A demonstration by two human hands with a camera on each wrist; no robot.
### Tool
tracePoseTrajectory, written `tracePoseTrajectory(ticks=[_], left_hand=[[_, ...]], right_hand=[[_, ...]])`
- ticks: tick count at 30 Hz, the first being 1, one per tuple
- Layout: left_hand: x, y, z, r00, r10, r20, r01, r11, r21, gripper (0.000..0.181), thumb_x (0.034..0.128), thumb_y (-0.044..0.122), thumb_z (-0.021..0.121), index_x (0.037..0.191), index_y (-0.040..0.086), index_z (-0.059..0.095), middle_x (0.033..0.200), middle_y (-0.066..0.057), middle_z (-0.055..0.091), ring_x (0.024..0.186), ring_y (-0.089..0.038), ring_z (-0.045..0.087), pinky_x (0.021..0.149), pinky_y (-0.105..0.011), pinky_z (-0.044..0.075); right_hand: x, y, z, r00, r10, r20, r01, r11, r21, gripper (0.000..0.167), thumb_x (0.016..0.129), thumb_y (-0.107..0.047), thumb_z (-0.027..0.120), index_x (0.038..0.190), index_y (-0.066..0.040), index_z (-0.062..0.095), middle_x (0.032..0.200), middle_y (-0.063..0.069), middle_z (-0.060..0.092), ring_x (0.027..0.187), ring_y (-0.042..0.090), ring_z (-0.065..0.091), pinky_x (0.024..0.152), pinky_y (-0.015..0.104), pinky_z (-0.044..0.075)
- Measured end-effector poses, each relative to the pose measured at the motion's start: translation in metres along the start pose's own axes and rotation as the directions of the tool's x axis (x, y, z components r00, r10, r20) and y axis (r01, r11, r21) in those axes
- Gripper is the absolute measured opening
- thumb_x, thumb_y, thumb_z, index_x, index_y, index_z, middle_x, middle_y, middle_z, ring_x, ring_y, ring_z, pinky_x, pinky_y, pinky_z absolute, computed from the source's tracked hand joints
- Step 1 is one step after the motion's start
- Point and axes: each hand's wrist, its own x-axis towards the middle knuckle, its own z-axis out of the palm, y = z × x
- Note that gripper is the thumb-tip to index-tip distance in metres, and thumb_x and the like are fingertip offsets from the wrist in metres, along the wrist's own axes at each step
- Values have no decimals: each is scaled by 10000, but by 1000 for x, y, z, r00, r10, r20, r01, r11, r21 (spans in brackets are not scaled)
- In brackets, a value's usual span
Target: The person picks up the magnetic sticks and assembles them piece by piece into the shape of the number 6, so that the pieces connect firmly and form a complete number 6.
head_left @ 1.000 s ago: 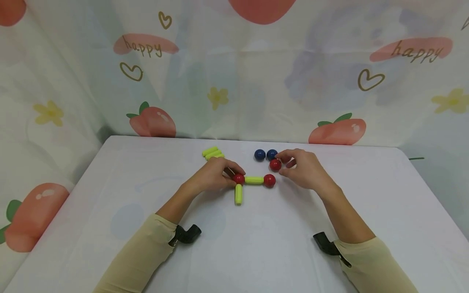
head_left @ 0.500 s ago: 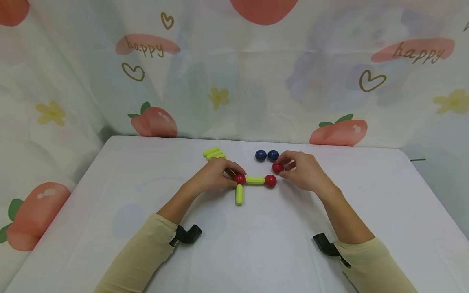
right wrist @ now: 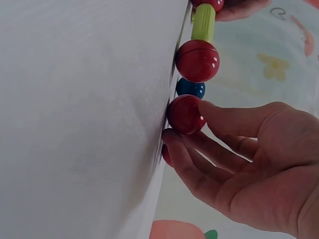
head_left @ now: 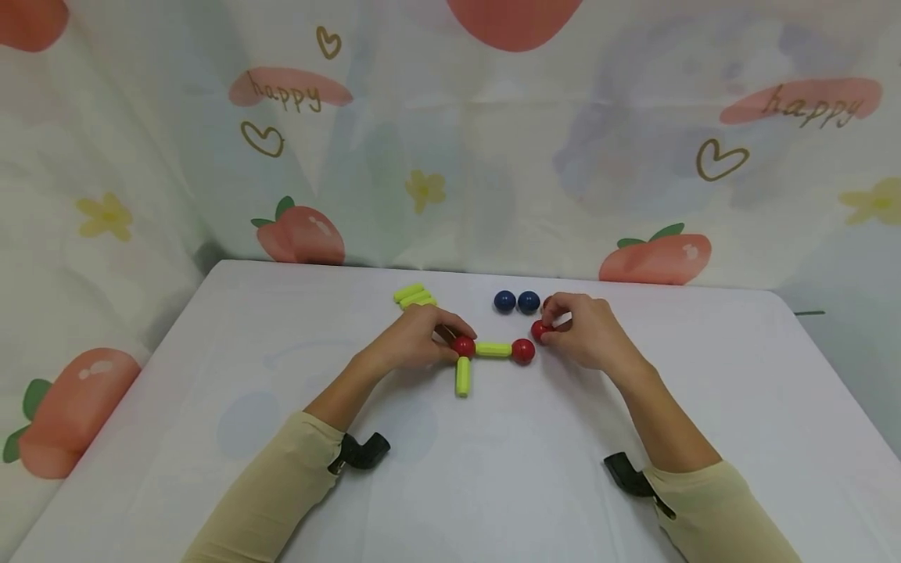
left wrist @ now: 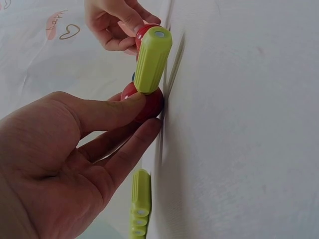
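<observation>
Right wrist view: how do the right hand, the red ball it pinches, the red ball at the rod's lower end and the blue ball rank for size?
Largest: right hand
Next: pinched red ball and rod-end red ball, too alike to rank
Smallest: blue ball, though partly hidden and apparently farther away

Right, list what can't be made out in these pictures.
Head view: most of the rearmost red ball, behind the right hand.
Head view: part of the loose yellow-green sticks, behind the left hand.
Right wrist view: part of the left hand's red ball, cut by the top edge.
</observation>
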Motion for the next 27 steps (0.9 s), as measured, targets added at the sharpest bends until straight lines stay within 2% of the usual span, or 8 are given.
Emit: tracePoseTrajectory(ticks=[4, 12, 21, 27], left_hand=[[2, -2, 1, 1000, 1, 8, 0, 1000, -7, 336, 898, 53, 803, 1214, 164, 775, 1132, 29, 755, 1042, -129, 690, 900, -264, 584], [2, -2, 1, 1000, -8, 10, 8, 1000, -9, 344, 902, 57, 801, 1226, 168, 775, 1132, 33, 755, 1045, -128, 688, 895, -263, 584], [1, -2, -1, 1000, -7, 4, 7, 1000, 8, 345, 908, 61, 792, 1234, 176, 774, 1144, 36, 754, 1050, -125, 683, 902, -268, 578], [1, -2, -1, 1000, -8, 7, 8, 1000, 7, 351, 909, 57, 790, 1240, 169, 772, 1154, 27, 754, 1053, -129, 686, 913, -272, 579]], right_hand=[[0, 2, -1, 1000, 9, 7, -9, 1000, -11, 106, 928, -83, 741, 1012, -80, 676, 1124, 164, 726, 1002, 327, 729, 835, 428, 606], [-4, 2, -4, 999, 12, 37, -9, 998, -64, 303, 933, -112, 736, 1232, -58, 738, 1171, 185, 723, 1038, 345, 698, 838, 429, 609], [-19, -2, -11, 999, -5, 45, 8, 998, -62, 281, 914, -100, 747, 1191, -59, 761, 1097, 153, 749, 1000, 325, 695, 795, 407, 613], [-29, -8, -19, 995, -14, 94, 21, 997, -72, 276, 887, -104, 768, 1161, -79, 775, 1041, 111, 753, 953, 275, 691, 749, 366, 603]])
